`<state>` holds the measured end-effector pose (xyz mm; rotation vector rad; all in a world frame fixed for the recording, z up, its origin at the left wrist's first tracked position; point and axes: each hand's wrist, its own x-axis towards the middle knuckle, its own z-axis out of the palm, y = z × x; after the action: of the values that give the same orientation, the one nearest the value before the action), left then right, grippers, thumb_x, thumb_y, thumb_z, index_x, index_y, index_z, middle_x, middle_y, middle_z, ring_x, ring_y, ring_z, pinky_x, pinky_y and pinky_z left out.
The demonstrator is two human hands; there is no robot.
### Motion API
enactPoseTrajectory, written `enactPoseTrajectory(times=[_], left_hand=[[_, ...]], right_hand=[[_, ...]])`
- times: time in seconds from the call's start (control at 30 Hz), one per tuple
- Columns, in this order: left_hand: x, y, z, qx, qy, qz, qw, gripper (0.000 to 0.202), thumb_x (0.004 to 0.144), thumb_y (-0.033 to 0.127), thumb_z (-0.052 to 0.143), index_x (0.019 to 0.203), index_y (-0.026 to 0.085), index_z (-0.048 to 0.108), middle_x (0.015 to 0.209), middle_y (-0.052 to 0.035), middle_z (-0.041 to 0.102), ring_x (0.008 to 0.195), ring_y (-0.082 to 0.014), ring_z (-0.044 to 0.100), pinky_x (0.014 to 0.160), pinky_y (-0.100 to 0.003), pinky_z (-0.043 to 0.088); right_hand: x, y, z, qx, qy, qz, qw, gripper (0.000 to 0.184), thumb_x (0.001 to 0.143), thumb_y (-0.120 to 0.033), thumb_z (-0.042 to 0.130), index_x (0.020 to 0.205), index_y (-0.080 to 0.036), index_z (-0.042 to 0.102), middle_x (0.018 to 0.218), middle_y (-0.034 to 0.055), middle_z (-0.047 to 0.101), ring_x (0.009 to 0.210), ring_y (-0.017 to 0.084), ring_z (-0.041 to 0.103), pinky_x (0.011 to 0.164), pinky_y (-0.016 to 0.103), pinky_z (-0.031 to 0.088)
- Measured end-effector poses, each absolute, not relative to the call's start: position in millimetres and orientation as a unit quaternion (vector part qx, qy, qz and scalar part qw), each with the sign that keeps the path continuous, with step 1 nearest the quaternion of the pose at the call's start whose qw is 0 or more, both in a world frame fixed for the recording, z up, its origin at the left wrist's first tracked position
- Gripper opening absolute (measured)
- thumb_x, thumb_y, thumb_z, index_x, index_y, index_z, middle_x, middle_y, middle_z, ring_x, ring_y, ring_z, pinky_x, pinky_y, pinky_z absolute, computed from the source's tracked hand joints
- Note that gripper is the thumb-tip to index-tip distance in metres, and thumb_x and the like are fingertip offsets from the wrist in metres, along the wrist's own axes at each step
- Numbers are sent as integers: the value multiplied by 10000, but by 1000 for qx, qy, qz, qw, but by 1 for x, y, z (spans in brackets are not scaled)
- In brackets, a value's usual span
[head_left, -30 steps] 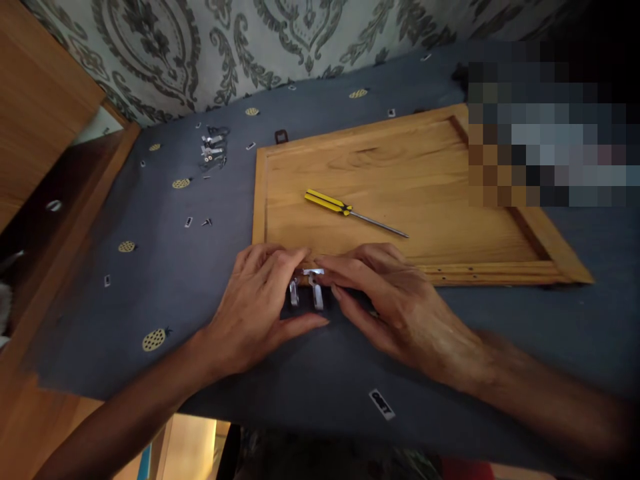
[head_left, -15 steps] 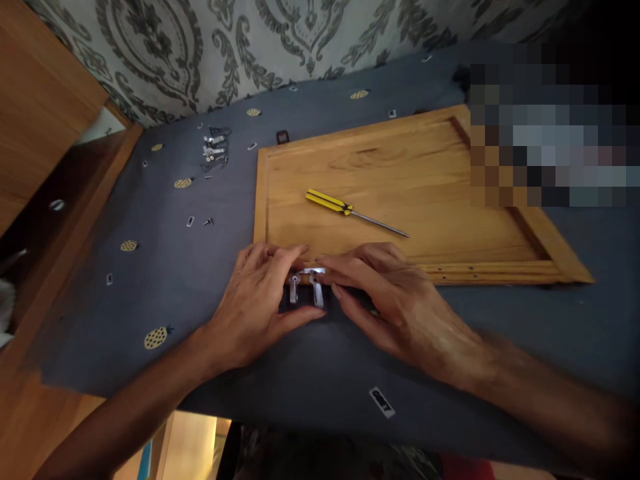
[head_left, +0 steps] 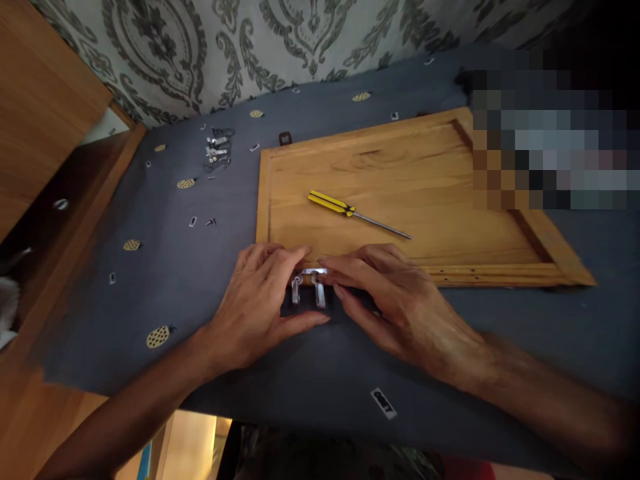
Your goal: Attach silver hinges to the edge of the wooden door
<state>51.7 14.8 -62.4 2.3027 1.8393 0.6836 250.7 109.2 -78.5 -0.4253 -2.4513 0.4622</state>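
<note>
A small silver metal hinge point(head_left: 309, 287) lies against the near edge of a flat wooden cabinet door point(head_left: 440, 193) on a dark blue cloth. My left hand point(head_left: 260, 303) is curled round the hinge's left side, fingers on its top and thumb below it. My right hand point(head_left: 395, 303) pinches the hinge from the right with its fingertips. A yellow-and-black screwdriver point(head_left: 350, 212) rests on the door panel, just beyond both hands.
A pile of metal hinges and screws point(head_left: 216, 148) sits at the back left of the cloth, with a loose screw point(head_left: 211, 222) nearer. Wooden furniture point(head_left: 45, 113) stands at the left. A patterned wall runs behind. A blurred-out patch covers the right rear.
Both hands stay on the hinge at the door's edge; the two metal arms have shifted slightly between the fingers. The view has drifted a little.
</note>
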Motion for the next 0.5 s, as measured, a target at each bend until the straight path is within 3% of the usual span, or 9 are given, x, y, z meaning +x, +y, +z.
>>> enactPoseTrajectory(times=[0.37, 0.5], left_hand=[[44, 14, -58, 754, 619, 217, 44, 735, 806, 471, 827, 1380, 223, 439, 1169, -100, 659, 1096, -305, 599, 950, -482, 481], [44, 14, -58, 764, 613, 198, 42, 760, 802, 509, 822, 1379, 212, 427, 1174, -111, 660, 1111, -320, 590, 940, -490, 481]], right_hand=[[250, 109, -79, -162, -922, 169, 308, 236, 985, -141, 502, 1201, -162, 594, 928, 85, 686, 855, 220, 633, 788, 388, 554], [251, 109, -80, -166, -921, 174, 306, 252, 984, -141, 500, 1212, -204, 586, 931, 73, 685, 853, 222, 644, 780, 382, 552]])
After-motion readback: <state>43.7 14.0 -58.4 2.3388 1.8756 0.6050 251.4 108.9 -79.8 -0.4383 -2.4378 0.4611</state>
